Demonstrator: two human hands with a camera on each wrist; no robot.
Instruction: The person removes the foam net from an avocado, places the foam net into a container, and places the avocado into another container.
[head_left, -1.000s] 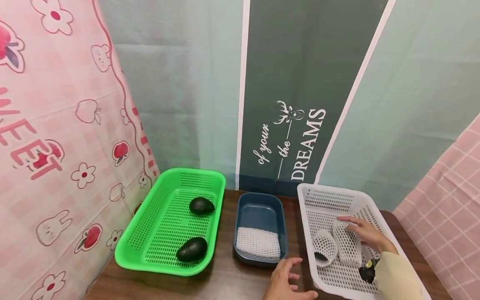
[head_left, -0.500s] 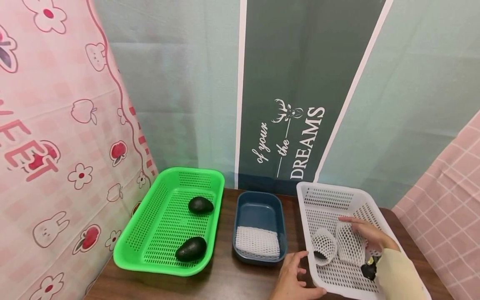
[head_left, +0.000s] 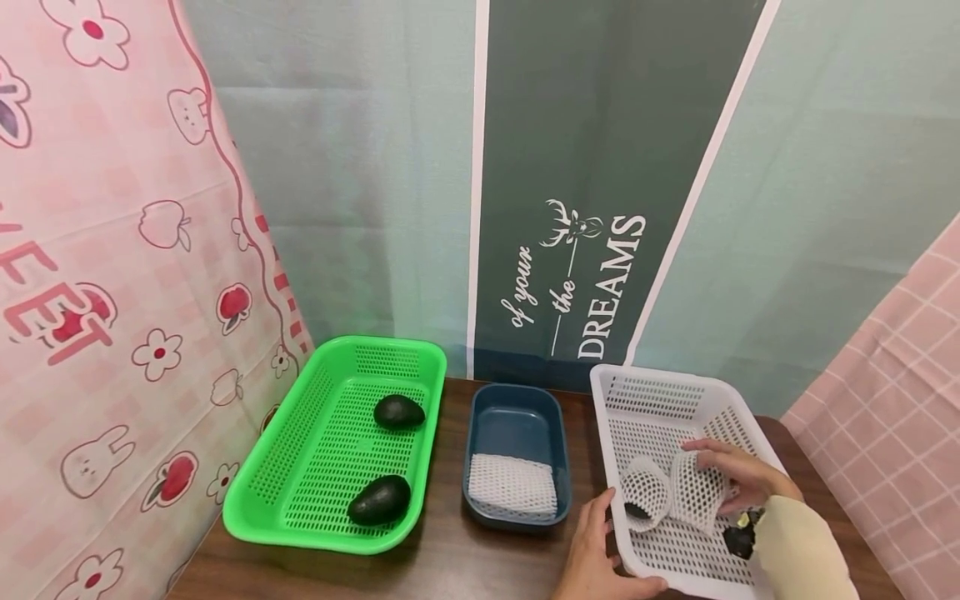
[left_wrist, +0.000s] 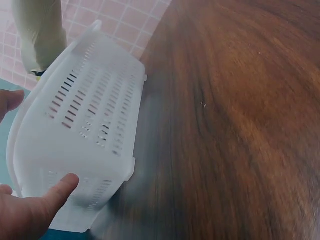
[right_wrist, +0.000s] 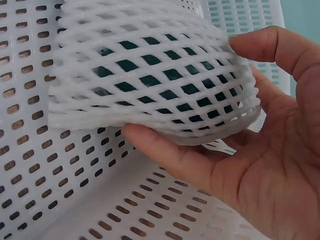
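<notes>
My right hand (head_left: 738,473) holds an avocado in a white foam net (head_left: 694,492) inside the white basket (head_left: 604,437). Dark green skin shows through the mesh of this foam net (right_wrist: 150,80) in the right wrist view. There the fingers and thumb of my right hand (right_wrist: 280,145) curl round one end. A second netted avocado (head_left: 647,485) lies just left of it, its dark end facing the front. At the basket's front left corner rests my left hand (head_left: 600,558), fingertips at the left rim. In the left wrist view, one extended digit of the left hand (left_wrist: 30,215) touches the basket wall (left_wrist: 60,150).
Left of the white basket, a dark blue tray (head_left: 517,423) holds a pile of white foam nets (head_left: 512,487). The green basket (head_left: 437,417) farther left contains two bare avocados, one at the back (head_left: 399,412) and one nearer (head_left: 379,500). Patterned curtains stand behind and beside the table.
My left hand has moved right, from beside the white basket to its front left corner. My right hand has gripped the netted avocado, which has turned slightly.
</notes>
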